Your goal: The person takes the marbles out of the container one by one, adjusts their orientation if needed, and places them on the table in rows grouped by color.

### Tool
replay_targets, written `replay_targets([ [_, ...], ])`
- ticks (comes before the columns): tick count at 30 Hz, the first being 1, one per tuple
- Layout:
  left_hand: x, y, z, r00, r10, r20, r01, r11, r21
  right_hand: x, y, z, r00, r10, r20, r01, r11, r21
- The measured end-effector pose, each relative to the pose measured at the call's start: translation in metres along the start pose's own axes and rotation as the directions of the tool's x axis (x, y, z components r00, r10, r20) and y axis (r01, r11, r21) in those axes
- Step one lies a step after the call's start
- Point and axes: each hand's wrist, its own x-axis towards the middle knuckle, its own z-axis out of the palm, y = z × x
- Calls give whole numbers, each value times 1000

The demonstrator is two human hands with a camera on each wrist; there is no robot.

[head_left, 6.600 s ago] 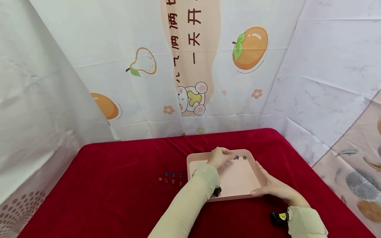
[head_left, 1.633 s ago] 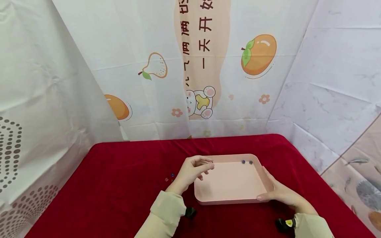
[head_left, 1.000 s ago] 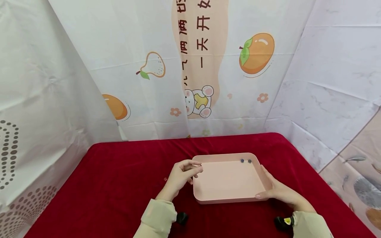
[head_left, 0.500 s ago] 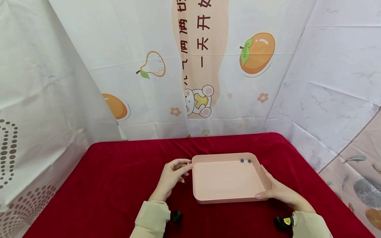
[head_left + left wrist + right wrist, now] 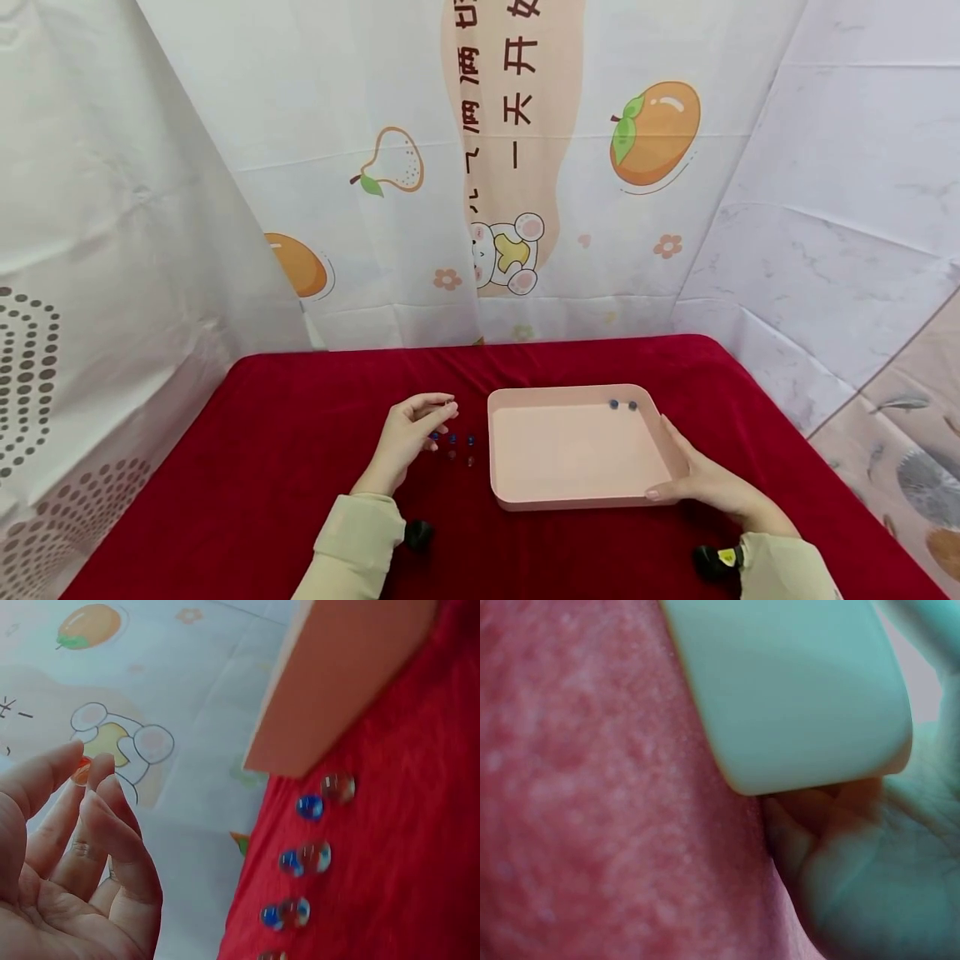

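In the head view, my left hand (image 5: pixel 408 433) is raised at the left end of two short rows of marbles. It pinches an orange marble (image 5: pixel 82 772) between thumb and fingertips, plain in the left wrist view. The row behind has blue marbles, one being this blue marble (image 5: pixel 452 438); the row in front has clear ones, such as this clear marble (image 5: pixel 470 461). My hand covers the left end of the rows. My right hand (image 5: pixel 708 479) grips the right side of a pink tray (image 5: pixel 577 503), thumb at its front corner. Two dark blue marbles (image 5: pixel 623 405) lie at the tray's back right.
A red cloth (image 5: pixel 285 467) covers the table under everything. White printed curtains (image 5: pixel 360 250) rise right behind the table's far edge and at both sides. The tray's left wall stands just right of the marble rows.
My left hand was inside the tray by the blue marbles; it has come out leftward with the orange marble, back to the rows on the cloth. My right hand stays on the tray.
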Motion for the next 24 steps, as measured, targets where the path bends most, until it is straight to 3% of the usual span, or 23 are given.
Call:
replay_targets([
  [7,1,-7,-17,1000,-2,-7,2,996,88,-1,0,-2,1000,16,8,-16,1000,-16],
  [16,0,-17,-35,1000,-23,-5,23,990,138,1,0,-2,1000,7,-1,-7,999,-37],
  [24,-2,-27,-52,998,-43,-52,56,958,281,1,-1,1,1000,4,-1,-4,1000,-13],
])
